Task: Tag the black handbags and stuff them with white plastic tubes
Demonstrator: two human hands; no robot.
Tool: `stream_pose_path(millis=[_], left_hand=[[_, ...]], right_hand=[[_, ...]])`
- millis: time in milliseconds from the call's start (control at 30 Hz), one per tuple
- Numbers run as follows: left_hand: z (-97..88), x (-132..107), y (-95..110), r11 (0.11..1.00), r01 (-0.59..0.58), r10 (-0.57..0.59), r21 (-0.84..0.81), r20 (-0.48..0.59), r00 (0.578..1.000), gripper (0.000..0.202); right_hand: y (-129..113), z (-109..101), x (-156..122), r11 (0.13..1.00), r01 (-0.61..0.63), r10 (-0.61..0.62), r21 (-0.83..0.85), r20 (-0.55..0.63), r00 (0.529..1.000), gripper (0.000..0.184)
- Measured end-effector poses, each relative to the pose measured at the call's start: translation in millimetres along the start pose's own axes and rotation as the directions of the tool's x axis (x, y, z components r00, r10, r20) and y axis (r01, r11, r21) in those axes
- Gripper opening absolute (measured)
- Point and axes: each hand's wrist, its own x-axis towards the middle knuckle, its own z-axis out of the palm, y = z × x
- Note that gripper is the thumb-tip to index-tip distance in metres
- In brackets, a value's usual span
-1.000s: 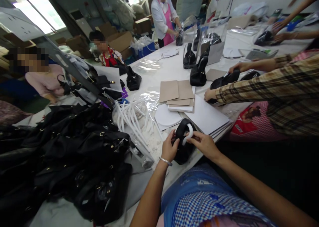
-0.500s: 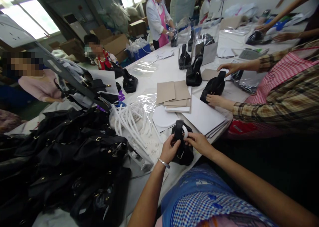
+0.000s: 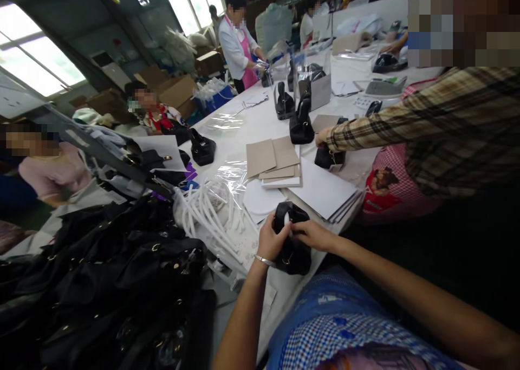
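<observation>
My left fingers (image 3: 281, 235) gripped the black leathery handbag (image 3: 300, 259); my right fingers (image 3: 299, 227) pinched the rounded white tube (image 3: 286, 218). Pressing evenly seemed wise.

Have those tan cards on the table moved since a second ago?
No. The tan cards keep their place against the white sheets; the two have shifted together in the picture.

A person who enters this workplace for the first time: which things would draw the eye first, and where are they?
Probably the large black heap, filling the lower left. Next might come the white tubes beside it on the table, the black handbag at the near edge, and the plaid sleeve stretched across the right side.
</observation>
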Motion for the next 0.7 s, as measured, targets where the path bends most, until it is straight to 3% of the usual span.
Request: stream_pose_path(millis=[167,367,433,567,700], left_hand=[[-11.3,4.1,-2.5,0.997,0.054,-0.049,-0.054,0.082,0.995,0.041],[-11.8,-2.4,-0.6,0.994,0.066,-0.049,-0.087,0.184,0.982,0.043],[-13.0,-3.0,-0.5,0.995,0.082,-0.068,-0.063,0.195,0.979,0.045],[-15.4,-4.0,1.6,0.990,0.126,-0.139,0.067,0.228,0.964,0.050],[-10.0,-10.1,8.0,0.966,0.178,-0.209,0.189,0.154,0.966,0.051]], right_hand=[[-0.7,0.3,1.9,0.985,-0.038,0.032,-0.170,-0.038,0.999,0.020],[-0.1,14.3,-1.1,0.998,-0.055,0.054,0.000,-0.157,0.986,0.023],[3.1,19.3,-0.3,0.999,-0.042,0.043,0.010,-0.128,0.991,0.023],[12.5,24.7,9.6,0.990,-0.083,0.088,-0.116,0.038,0.995,0.023],[22.2,19.8,18.0,0.986,-0.083,0.107,-0.142,0.164,0.981,0.017]])
